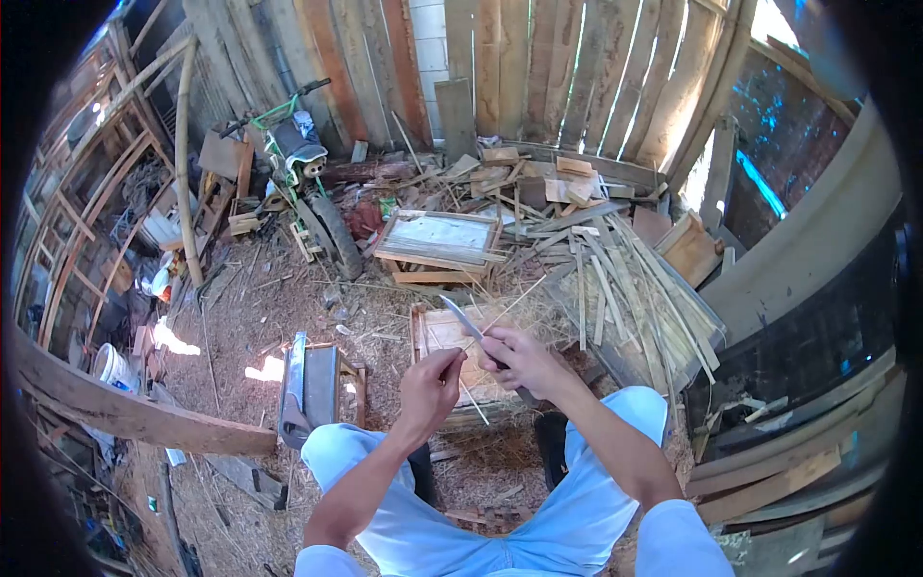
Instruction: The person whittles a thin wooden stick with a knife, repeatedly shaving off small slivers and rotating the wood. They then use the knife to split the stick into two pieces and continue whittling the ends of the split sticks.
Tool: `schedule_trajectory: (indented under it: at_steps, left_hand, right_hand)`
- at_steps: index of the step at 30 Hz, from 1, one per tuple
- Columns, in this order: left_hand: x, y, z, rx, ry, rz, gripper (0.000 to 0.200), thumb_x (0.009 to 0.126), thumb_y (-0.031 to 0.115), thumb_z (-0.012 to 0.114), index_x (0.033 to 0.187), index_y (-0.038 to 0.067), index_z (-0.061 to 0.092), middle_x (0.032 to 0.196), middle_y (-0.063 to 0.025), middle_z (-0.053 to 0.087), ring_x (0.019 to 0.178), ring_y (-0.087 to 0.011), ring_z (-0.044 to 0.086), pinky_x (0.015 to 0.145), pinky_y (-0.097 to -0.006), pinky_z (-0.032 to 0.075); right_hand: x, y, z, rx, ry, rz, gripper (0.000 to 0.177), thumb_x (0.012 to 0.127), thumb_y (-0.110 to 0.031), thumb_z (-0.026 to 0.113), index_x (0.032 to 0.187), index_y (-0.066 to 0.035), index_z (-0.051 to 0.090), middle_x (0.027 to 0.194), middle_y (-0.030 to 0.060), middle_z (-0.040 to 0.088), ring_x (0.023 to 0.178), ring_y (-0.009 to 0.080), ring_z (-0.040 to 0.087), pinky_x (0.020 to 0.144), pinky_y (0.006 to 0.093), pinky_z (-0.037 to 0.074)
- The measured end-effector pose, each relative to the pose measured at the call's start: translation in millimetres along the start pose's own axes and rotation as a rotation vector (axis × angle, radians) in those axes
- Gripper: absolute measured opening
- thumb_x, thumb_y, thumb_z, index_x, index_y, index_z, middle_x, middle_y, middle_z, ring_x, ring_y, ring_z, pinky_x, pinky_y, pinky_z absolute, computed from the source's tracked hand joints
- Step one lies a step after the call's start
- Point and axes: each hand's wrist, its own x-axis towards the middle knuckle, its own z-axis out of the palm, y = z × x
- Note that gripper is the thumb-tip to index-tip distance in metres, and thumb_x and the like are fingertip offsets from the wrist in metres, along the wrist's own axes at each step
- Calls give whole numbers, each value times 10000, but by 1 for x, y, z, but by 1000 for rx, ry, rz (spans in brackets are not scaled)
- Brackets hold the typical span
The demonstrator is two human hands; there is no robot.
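A knife (461, 318) is held in my right hand (519, 360), its blade pointing up and to the left and its dark handle under the fingers. Beside it, my left hand (435, 383) is closed in a pinch; a thin light stick (473, 401) runs near its fingertips, but what the fingers hold is too small to make out. Another thin strip (517, 303) extends up and right from beside the knife. Beneath both hands lies a wooden panel (420, 332) with a raised frame, between my feet and the scrap ahead.
A handsaw (296, 385) rests on a small dark stool (323, 387) at the left. Ahead are a framed board (437, 234), a small bike (298, 154) and piled wood strips (615, 279). A curved beam (144, 420) crosses the lower left. A white bucket (113, 367) stands far left.
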Motion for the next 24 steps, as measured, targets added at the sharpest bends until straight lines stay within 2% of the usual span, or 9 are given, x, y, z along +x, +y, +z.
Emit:
schedule_trajectory:
  at_steps: [4,6,7,9,13,19,20,22,24]
  left_hand:
    - [0,3,-7,168,-45,68,91,844,101,637,898,32,659,744,-136,635,552,-263,601,499,-359,446]
    - [-1,1,-4,224,-48,155,64,856,104,600,913,84,621,723,-86,591,573,-304,589,499,-394,462]
    - [-3,-1,-5,220,-54,151,64,856,104,600,913,84,621,723,-86,591,573,-304,589,499,-394,462]
    - [-4,-4,-9,185,-30,149,66,859,104,593,918,86,613,737,-82,595,586,-294,595,493,-391,461]
    - [-6,-1,-11,212,-55,120,63,862,109,591,914,83,613,738,-85,592,588,-297,595,494,-391,459]
    - [0,8,-5,190,-54,133,71,855,97,600,919,79,625,725,-93,594,574,-302,589,495,-385,452]
    - [-2,4,-5,121,-53,113,76,850,88,605,918,68,633,733,-100,605,579,-298,595,499,-376,454]
    - [-4,-2,-8,53,-49,92,80,846,79,610,917,57,640,740,-107,617,583,-293,602,502,-368,455]
    - [-5,-3,-8,-11,-59,58,90,841,59,612,914,25,651,763,-129,641,589,-284,614,510,-352,458]
  right_hand:
    - [4,-8,-7,113,-16,28,266,979,-242,475,1135,-46,563,672,-46,450,459,12,332,380,166,266]
    - [0,-12,-11,30,-34,11,266,979,-238,473,1133,-40,562,670,-53,431,461,10,324,379,160,261]
    - [0,-15,-21,33,-30,16,266,979,-238,473,1133,-40,562,670,-53,431,461,10,324,379,160,261]
    - [-2,-25,-45,142,147,-94,275,979,-231,471,1156,-37,554,672,-56,418,462,11,317,383,157,263]
    - [-11,-29,-53,176,102,-115,309,974,-229,480,1206,-31,531,674,-42,423,479,13,329,393,154,268]
    - [-7,-1,5,92,-87,3,307,976,-234,468,1193,-32,545,685,-46,453,466,9,324,391,154,261]
    - [-4,-2,-2,95,-88,2,307,976,-234,468,1193,-32,545,685,-46,453,466,9,324,391,154,261]
    - [1,-14,-27,62,54,-23,307,975,-242,462,1186,-38,554,675,-62,443,452,9,309,386,155,251]
    - [-7,-25,-37,113,40,-99,309,973,-248,466,1188,-45,553,663,-72,428,450,10,297,384,153,241]
